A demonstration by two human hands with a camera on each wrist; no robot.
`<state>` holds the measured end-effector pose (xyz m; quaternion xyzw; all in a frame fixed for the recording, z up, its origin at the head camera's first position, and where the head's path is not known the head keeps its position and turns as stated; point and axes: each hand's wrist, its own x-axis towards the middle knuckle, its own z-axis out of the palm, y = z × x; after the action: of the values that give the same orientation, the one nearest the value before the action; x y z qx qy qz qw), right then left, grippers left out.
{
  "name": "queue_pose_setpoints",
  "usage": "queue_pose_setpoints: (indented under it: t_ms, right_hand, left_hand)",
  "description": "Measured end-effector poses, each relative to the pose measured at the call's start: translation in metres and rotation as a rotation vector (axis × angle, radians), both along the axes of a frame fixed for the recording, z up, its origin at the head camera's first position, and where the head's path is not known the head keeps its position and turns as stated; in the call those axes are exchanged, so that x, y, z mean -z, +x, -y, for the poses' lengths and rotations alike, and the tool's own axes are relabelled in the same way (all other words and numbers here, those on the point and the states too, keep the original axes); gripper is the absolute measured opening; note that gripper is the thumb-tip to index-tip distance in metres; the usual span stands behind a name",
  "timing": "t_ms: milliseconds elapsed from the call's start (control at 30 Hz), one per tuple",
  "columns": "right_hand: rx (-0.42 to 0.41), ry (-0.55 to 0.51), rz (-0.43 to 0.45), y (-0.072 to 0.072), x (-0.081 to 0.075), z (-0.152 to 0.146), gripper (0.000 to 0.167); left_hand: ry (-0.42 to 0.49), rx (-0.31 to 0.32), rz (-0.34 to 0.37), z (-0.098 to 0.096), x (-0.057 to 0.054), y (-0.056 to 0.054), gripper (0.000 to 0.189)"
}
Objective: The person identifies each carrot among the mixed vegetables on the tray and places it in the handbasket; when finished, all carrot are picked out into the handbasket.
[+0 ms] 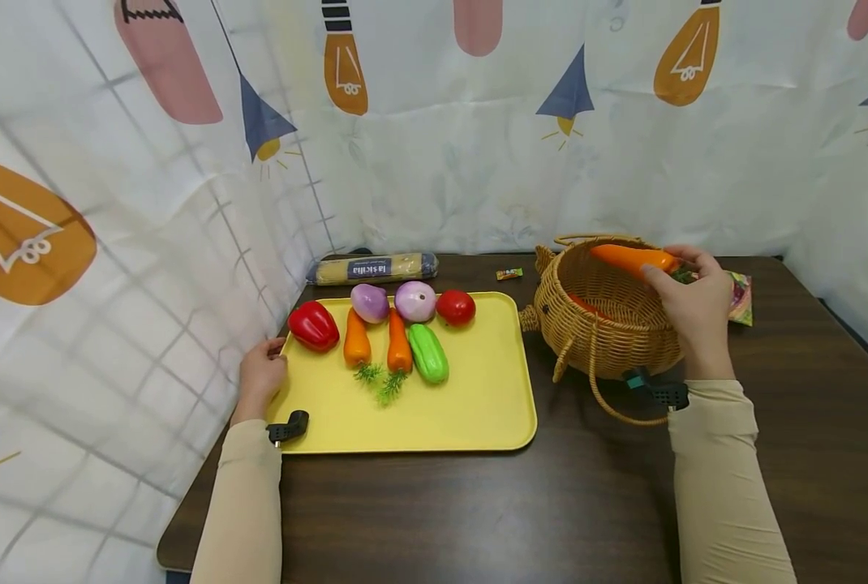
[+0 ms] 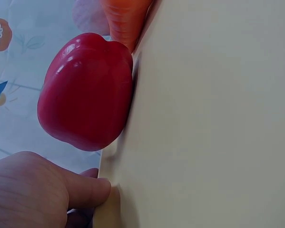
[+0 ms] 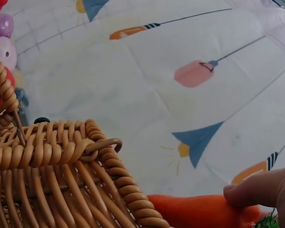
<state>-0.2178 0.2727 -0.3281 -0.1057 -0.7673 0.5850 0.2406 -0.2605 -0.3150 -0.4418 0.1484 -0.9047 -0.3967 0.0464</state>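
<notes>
In the head view my right hand [image 1: 695, 300] grips a toy carrot [image 1: 634, 259] by its leafy end, over the opening of a wicker basket [image 1: 609, 349]. The right wrist view shows the thumb on that carrot [image 3: 199, 211], partly behind the basket's rim [image 3: 128, 190]. Something red lies inside the basket. My left hand [image 1: 262, 375] pinches the left rim of a yellow tray [image 1: 478, 414], just beside a red bell pepper [image 2: 87, 95]. On the tray lie two more carrots [image 1: 399, 345], a green vegetable [image 1: 428, 354], a tomato [image 1: 456, 308], and two purple-and-white vegetables [image 1: 415, 302].
A pack of pasta [image 1: 373, 268] lies behind the tray. A small wrapped candy [image 1: 509, 274] sits between it and the basket. A colourful packet [image 1: 742, 300] is partly hidden behind my right hand. Patterned curtains [image 1: 434, 162] border the dark wooden table [image 1: 434, 519].
</notes>
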Motion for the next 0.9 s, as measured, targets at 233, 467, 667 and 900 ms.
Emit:
queue_pose_setpoints:
  t_ms: [233, 467, 667, 900]
  right_hand:
    - [-0.003, 0.132, 0.03, -0.003, 0.005, 0.002, 0.048]
    - [0.004, 0.187, -0.018, -0.004, 0.01, 0.009, 0.052]
    - [-0.002, 0.164, -0.025, -0.003, 0.009, 0.01, 0.052]
    - [0.005, 0.139, -0.108, -0.004, 0.008, 0.013, 0.04]
  left_hand:
    - [0.003, -0.002, 0.0, -0.001, -0.001, 0.001, 0.046]
    - [-0.001, -0.006, 0.001, -0.002, -0.001, 0.003, 0.046]
    - [0.001, -0.004, -0.005, -0.002, -0.002, 0.003, 0.046]
    - [-0.004, -0.003, -0.01, -0.002, -0.002, 0.003, 0.046]
